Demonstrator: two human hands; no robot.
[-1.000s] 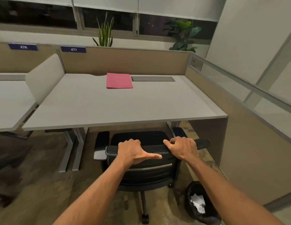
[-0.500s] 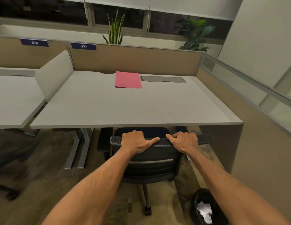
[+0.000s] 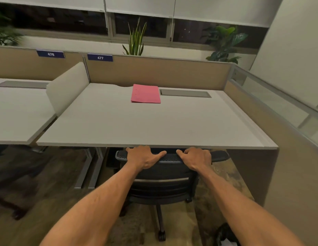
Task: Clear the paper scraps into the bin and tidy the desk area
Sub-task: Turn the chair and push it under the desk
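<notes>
Chair backrest gripped by both hands at desk edge
Left hand and right hand curl over its top edge, thumbs pointing toward each other; desk front edge just beyond the knuckles. Pink folder lies flat well ahead of the hands. Bin on floor beside right forearm, back toward the person, white paper scraps inside, partly cut off

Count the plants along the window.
3. The blurred plant at the far left edge, the spiky plant in the middle behind the partition, the broad-leaved plant to the right. Others may be hidden beyond the frame.
</notes>
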